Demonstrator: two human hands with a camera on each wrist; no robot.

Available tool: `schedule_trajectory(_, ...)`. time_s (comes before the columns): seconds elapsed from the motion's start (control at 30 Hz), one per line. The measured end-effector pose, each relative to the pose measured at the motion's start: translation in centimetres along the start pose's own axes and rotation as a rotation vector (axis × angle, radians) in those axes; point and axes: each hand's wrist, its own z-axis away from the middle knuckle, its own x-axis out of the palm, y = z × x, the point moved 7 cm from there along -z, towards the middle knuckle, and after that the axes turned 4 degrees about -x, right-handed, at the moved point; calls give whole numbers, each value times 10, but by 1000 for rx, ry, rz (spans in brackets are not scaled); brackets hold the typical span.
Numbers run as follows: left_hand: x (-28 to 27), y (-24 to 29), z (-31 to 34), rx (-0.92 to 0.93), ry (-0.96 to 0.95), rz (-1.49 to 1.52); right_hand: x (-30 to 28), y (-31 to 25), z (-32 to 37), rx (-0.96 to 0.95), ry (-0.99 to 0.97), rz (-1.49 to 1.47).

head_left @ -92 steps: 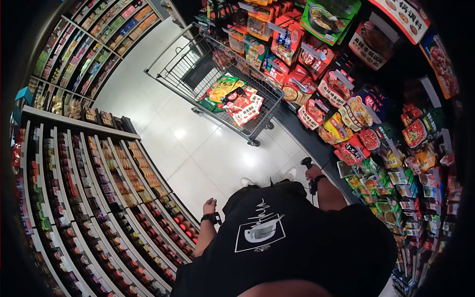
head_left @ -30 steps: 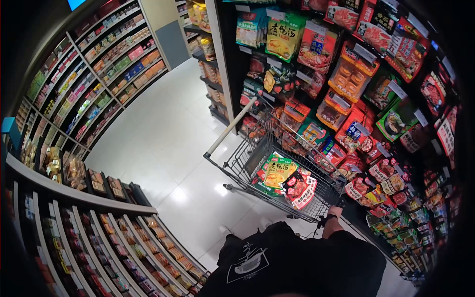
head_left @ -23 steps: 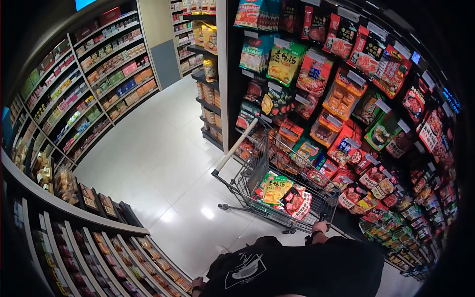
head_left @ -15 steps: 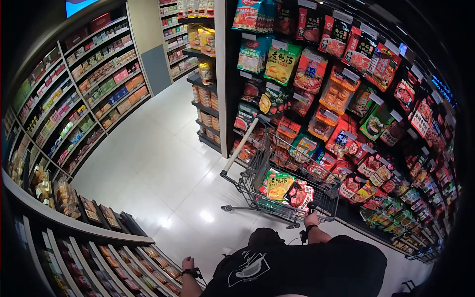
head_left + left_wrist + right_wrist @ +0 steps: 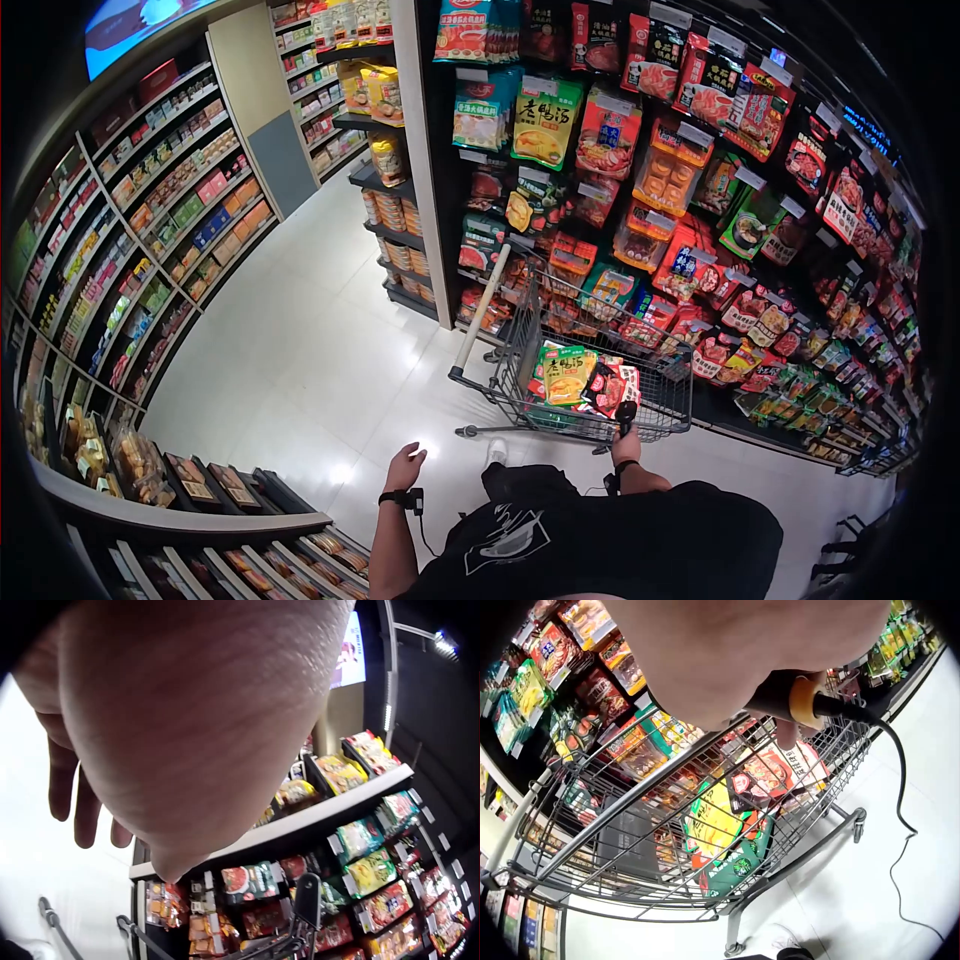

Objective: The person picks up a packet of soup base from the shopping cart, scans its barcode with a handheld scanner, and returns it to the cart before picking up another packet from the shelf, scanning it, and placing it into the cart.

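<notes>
In the head view my right hand (image 5: 627,446) grips a black handheld device (image 5: 625,415) at the near side of the wire cart (image 5: 660,405). The right wrist view shows the fingers curled round that device (image 5: 772,696), a cable trailing from it. Several food packets lie in the cart, among them a yellow-green one (image 5: 568,378) and a red and black one (image 5: 605,388). My left hand (image 5: 405,465) hangs over the floor, left of the cart and below its handle (image 5: 482,310), holding nothing; its fingers (image 5: 86,817) hang loosely in the left wrist view.
Hanging packets fill the shelf wall (image 5: 600,200) behind the cart. A shelf end with stacked goods (image 5: 405,225) stands at its left. Curved shelves (image 5: 150,230) line the far left, a low shelf (image 5: 250,525) the near left. Tiled floor (image 5: 290,350) lies between.
The head view has swung from the aisle to the cart and packet wall. My left hand has risen into view and moved forward. My right hand with the device has moved from the cart's corner to its near side.
</notes>
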Motion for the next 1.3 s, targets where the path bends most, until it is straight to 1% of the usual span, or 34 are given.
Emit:
schedule_trajectory(0.03, -2, 20, -5, 55, -23, 9, 2, -1, -1, -5, 42, -23)
schedule_trajectory(0.07, -4, 38, -12, 113, -43, 15, 9, 2, -3, 0, 37, -35)
schedule_trajectory(0.1, -6, 49, -20, 122, -58, 13, 14, 7, -5, 28, 57, -70)
schedule_trajectory(0.17, -16, 80, -30, 124, -70, -39, 10, -8, -1, 92, 87, -140)
schedule_trajectory(0.2, -19, 93, -35, 116, -89, -72, 13, -6, -2, 133, 127, -148)
schedule_trajectory(0.27, -26, 118, -48, 131, -118, -125, 15, -9, -1, 148, 240, -262)
schedule_trajectory(0.3, -29, 138, -50, 155, -141, -136, 16, -11, 0, 200, 225, -299)
schedule_trajectory(0.33, -29, 155, -54, 181, -171, -148, 19, -10, 0, 200, 257, -295)
schedule_trajectory(0.43, -23, 190, -81, 218, -195, -174, 30, -5, -4, 251, 290, -321)
schedule_trajectory(0.47, -19, 202, -88, 232, -188, -180, 24, -13, -2, 287, 278, -319)
schedule_trajectory(0.57, 8, 223, -117, 223, -268, -176, 16, -22, -3, 347, 280, -300)
schedule_trajectory(0.63, 28, 229, -135, 206, -353, -119, 15, -19, -3, 367, 285, -278)
schedule_trajectory(0.67, 36, 228, -144, 191, -360, -122, 16, -17, -4, 345, 261, -248)
schedule_trajectory(0.73, 51, 229, -153, 137, -400, -170, 18, -15, -9, 329, 228, -214)
schedule_trajectory(0.77, 60, 218, -164, 177, -421, -236, 18, -15, -10, 323, 213, -199)
schedule_trajectory(0.8, 64, 221, -158, 26, -534, -361, 18, -16, -8, 320, 198, -183)
schedule_trajectory(0.83, 70, 206, -168, 166, -512, -262, 16, -19, -7, 342, 189, -179)
schedule_trajectory(0.87, 73, 191, -174, 304, -488, -159, 11, -26, -5, 333, 239, -169)
schedule_trajectory(0.9, 69, 193, -168, 290, -504, -163, 12, -26, -5, 352, 219, -151)
schedule_trajectory(0.93, 65, 202, -161, 198, -549, -208, 15, -25, -5, 367, 203, -134)
schedule_trajectory(0.97, 63, 205, -159, 113, -591, -253, 18, -25, -4, 376, 232, -126)
schedule_trajectory(1.0, 62, 200, -160, 116, -603, -254, 18, -27, -3, 384, 239, -121)
schedule_trajectory(1.07, 56, 191, -165, 324, -570, -154, 22, -33, 3, 429, 213, -95)
schedule_trajectory(1.1, 50, 198, -163, 413, -536, -57, 26, -33, 6, 447, 203, -119)
schedule_trajectory(1.13, 46, 198, -162, 419, -557, -58, 30, -35, 11, 463, 217, -114)
schedule_trajectory(1.2, 32, 191, -161, 217, -603, -30, 35, -42, 17, 465, 204, -97)
schedule_trajectory(1.3, 11, 183, -165, 215, -537, 34, 40, -64, 33, 523, 220, -113)
